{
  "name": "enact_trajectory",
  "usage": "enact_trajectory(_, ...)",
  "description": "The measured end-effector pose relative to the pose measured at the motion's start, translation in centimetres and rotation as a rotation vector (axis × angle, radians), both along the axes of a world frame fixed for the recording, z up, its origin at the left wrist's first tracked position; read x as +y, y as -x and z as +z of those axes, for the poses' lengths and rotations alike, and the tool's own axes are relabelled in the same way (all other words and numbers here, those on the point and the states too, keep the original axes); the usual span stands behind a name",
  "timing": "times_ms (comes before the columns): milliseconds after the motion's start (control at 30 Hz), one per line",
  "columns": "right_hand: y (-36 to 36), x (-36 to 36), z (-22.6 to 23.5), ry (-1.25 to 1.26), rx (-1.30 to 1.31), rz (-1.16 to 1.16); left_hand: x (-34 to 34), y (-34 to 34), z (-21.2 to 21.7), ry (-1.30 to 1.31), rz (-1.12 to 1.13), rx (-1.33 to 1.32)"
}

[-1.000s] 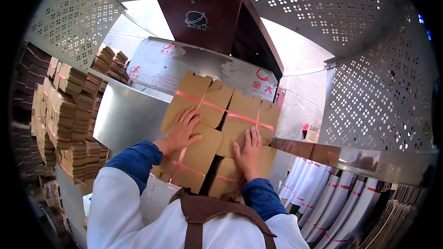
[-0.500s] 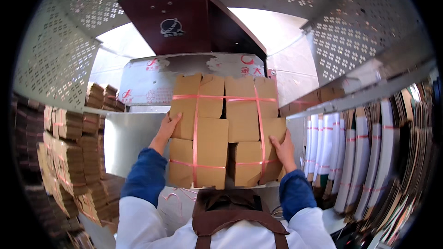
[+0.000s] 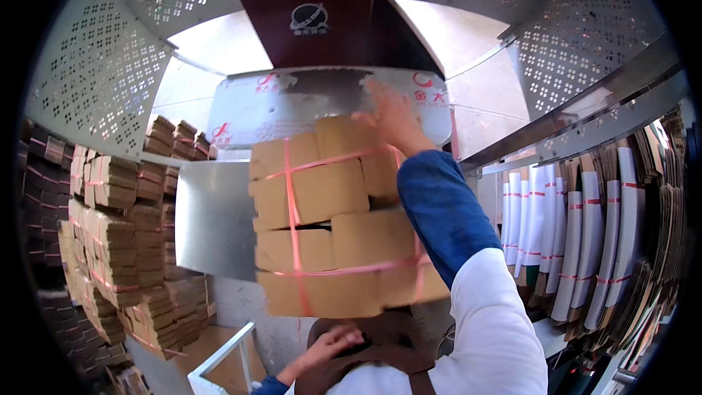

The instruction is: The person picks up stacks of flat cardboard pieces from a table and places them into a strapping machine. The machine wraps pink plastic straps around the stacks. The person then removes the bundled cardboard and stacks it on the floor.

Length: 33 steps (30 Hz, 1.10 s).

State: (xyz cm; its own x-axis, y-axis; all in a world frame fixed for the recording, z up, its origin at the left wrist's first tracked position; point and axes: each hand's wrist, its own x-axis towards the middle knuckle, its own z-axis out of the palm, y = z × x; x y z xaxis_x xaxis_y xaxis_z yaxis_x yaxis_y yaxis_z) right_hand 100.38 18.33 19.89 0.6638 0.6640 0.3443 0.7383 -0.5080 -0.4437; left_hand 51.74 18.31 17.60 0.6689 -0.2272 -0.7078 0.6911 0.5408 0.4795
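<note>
A bundle of flat brown cardboard pieces, crossed both ways by pink straps, lies in front of me. My right hand, slightly blurred, reaches over its far edge with the fingers stretched out and nothing visible in them. The blue-sleeved right forearm passes above the bundle's right side. Close to my body, my left hand rests by the brown apron, just below the bundle's near edge. Its fingers look loosely extended, and I see nothing held in them.
Beyond the bundle stand a metal work surface and a dark red machine panel. Strapped cardboard stacks fill the left; white and brown bundles stand on the right. Perforated metal guards surround the far side.
The bundle has turned about a quarter turn. My left hand has left its side and come back to my body, while my right hand has moved from the right edge to the far edge.
</note>
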Motion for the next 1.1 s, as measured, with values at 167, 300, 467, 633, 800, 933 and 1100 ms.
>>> enact_trajectory(167, 10.8, -10.6, 1.3, -0.079, -0.134, -0.413, 14.1, -4.2, 4.2, -1.415, 0.016, -0.487)
enact_trajectory(300, 20.6, -20.1, -5.2, -0.34, 0.669, -0.598, 25.4, -10.3, -2.0, -1.417, 0.227, -0.334)
enact_trajectory(467, 21.7, -21.1, -6.1, -0.323, 0.959, -0.602, 21.6, -15.7, -3.2, -0.711, 0.303, 0.011)
enact_trajectory(633, 14.4, -23.2, -6.6, -0.31, 0.913, -0.52, 16.9, -15.3, -4.1, -0.681, 0.506, 0.01)
enact_trajectory(800, 8.8, -26.3, -5.6, -0.319, 0.884, -0.473, 13.3, -19.6, -5.5, -0.703, 0.518, -0.072)
enact_trajectory(933, 7.1, -27.7, -7.6, -0.227, 0.867, -0.518, 12.3, -21.8, -5.6, -0.723, 0.487, -0.041)
enact_trajectory(1100, 6.9, -27.3, -6.6, -0.2, 0.687, -0.573, 12.9, -21.8, -5.3, -0.73, 0.454, -0.073)
